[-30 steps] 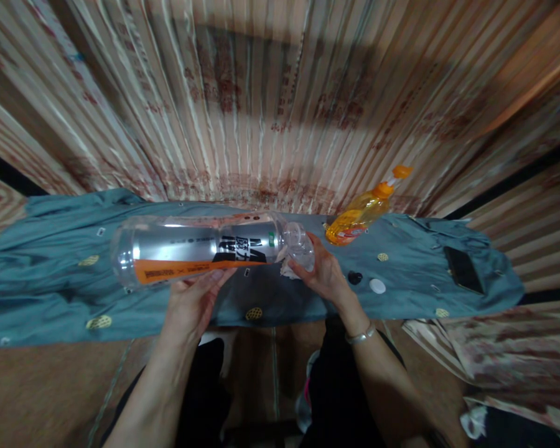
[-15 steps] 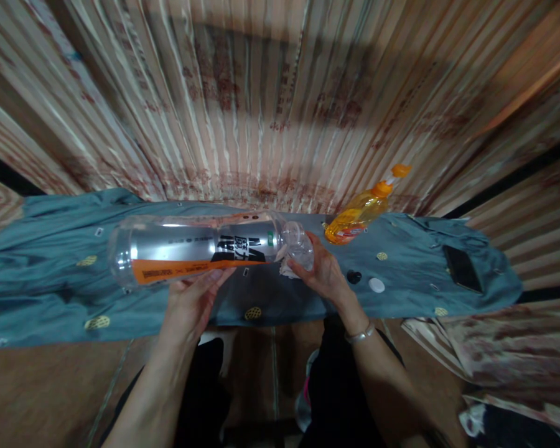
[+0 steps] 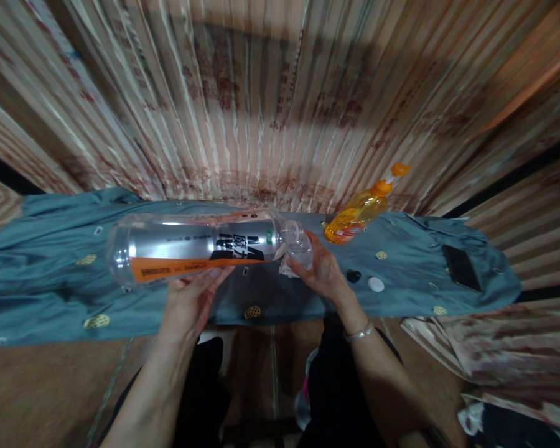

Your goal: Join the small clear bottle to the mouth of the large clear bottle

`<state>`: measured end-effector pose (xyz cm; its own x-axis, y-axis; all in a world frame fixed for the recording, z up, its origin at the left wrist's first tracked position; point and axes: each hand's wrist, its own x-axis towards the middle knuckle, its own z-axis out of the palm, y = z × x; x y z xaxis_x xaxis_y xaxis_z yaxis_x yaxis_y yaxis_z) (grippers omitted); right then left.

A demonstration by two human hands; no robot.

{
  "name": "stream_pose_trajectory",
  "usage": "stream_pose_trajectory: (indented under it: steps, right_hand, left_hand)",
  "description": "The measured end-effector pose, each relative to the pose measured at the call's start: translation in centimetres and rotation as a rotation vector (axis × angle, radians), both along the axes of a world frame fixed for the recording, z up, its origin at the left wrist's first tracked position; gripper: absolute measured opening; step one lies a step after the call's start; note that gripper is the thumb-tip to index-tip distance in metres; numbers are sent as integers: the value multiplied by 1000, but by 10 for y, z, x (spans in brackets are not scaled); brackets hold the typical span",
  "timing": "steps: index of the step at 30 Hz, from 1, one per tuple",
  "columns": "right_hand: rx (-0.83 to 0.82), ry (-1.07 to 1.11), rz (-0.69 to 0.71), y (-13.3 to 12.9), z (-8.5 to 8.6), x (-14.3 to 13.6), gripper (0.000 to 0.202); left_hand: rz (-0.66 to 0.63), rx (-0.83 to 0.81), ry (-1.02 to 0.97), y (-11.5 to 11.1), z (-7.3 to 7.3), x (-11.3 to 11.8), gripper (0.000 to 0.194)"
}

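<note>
Lying sideways above the cloth is a large clear plastic bottle point(image 3: 196, 242) with a silver and orange label. My left hand point(image 3: 191, 295) is closed on it from below, the thumb along the orange edge. At the bottle's neck end, my right hand point(image 3: 322, 270) is closed around a small clear plastic piece point(image 3: 302, 247), whose exact kind I cannot make out. It meets or overlaps the mouth of the big bottle. Something white and crumpled point(image 3: 287, 267) shows under the neck by my right fingertips.
A teal cloth point(image 3: 280, 305) covers the narrow table. Right of my hands stand a yellow dish soap bottle point(image 3: 357, 214) with an orange top, a black cap point(image 3: 353, 275), a white round cap point(image 3: 376, 284) and a phone point(image 3: 462, 267). A striped curtain point(image 3: 261, 124) hangs behind.
Almost nothing differs. The big bottle has shifted very slightly left at its base end, and both hands keep their grip.
</note>
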<state>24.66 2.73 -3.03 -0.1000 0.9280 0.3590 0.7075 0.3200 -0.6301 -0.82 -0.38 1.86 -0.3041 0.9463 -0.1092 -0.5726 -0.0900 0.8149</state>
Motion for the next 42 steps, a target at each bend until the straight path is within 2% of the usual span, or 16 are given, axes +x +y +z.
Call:
stream_pose_trajectory:
  steps: [16,26,33,42]
  right_hand:
    - [22,-6,6,0,1,-1,66]
    - [18,-1,6,0,0,0,68]
    - [-5,-9,2,-1,2,0,68]
    - [6,-29,5,-1,2,0,68]
  left_hand:
    - [-20,13,79,1,-7,-3,40]
    - [-8,-18,128,2,-2,-1,44]
    - [-10,-3,50,-1,-3,-2,40]
    - [-18,-11,73,0,-1,-1,42]
